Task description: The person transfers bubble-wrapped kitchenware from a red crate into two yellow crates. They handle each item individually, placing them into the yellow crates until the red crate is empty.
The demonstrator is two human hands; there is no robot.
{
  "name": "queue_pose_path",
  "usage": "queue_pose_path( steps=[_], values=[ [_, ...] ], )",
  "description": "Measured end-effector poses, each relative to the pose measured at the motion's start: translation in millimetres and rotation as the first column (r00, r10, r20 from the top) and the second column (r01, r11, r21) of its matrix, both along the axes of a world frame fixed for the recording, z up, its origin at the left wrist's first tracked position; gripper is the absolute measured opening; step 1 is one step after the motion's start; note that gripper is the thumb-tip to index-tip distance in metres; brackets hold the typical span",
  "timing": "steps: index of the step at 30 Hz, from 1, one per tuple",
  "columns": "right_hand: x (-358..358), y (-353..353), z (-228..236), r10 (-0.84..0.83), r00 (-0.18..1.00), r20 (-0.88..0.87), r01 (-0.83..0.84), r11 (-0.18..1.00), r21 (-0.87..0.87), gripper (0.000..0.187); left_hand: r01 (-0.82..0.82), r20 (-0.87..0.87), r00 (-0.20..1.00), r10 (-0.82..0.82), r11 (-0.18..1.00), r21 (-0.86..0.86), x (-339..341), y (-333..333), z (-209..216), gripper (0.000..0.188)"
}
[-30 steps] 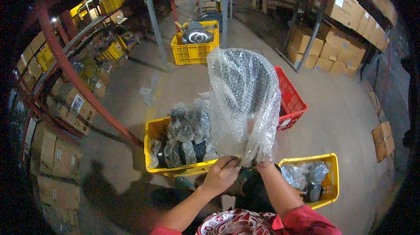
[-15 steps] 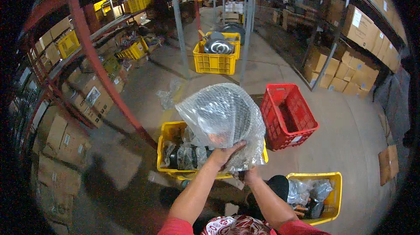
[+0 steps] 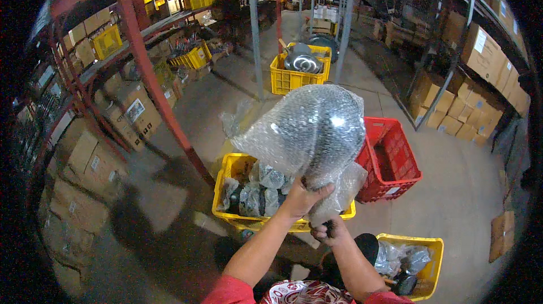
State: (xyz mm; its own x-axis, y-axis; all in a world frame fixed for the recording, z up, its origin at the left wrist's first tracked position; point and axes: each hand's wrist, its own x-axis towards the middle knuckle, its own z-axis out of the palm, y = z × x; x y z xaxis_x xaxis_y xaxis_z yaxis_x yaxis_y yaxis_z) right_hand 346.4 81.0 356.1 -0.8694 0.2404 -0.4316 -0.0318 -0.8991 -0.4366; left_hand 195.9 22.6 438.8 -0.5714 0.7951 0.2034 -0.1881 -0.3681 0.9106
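Observation:
A large round pan [image 3: 325,126], wrapped in bubble wrap, is held up in front of me; its shape blurs under the shiny plastic. My left hand [image 3: 304,197] grips the wrap at the pan's lower edge, thumb across the front. Below it, my right hand [image 3: 330,229] is closed around the narrow, handle-like wrapped end. Beneath the pan stands a yellow crate [image 3: 218,201] holding several dark pieces in bubble wrap [image 3: 250,199]. The pan hides part of this crate's far and right side.
Right of the pan sits a red crate [image 3: 390,190]. Another yellow crate [image 3: 436,253], with wrapped items, is at lower right. Farther ahead, a yellow crate [image 3: 295,83] carries metal pans beside grey posts [image 3: 255,32]. A red post [image 3: 150,83] and cardboard boxes [image 3: 93,162] line the left.
The wrapped pan has turned and lifted slightly, its broad side now facing me more. My right hand shows more clearly around its lower end. The whole view has shifted a little.

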Motion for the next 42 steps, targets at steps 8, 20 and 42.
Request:
queue_pose_path(
  steps=[8,20,42],
  values=[
    [-5.0,-4.3,-9.1,-0.363,0.927,-0.095,0.371,0.925,0.080,0.035,-0.011,-0.304,0.949,-0.078,0.960,-0.280,-13.0,-7.0,5.7,0.060],
    [-76.7,29.5,-33.1,0.007,0.959,0.284,-0.191,0.756,0.627,0.060,-0.006,-0.197,0.941,-0.277,0.566,-0.825,-129.0,-57.7,-54.5,0.076],
    [24.5,195.3,-230.7,-0.350,0.515,0.783,-0.857,-0.217,0.467,0.100,-0.730,-0.755,0.637,-0.155,0.191,-0.656,-231.4,-8.1,-370.5,0.040]
  ],
)
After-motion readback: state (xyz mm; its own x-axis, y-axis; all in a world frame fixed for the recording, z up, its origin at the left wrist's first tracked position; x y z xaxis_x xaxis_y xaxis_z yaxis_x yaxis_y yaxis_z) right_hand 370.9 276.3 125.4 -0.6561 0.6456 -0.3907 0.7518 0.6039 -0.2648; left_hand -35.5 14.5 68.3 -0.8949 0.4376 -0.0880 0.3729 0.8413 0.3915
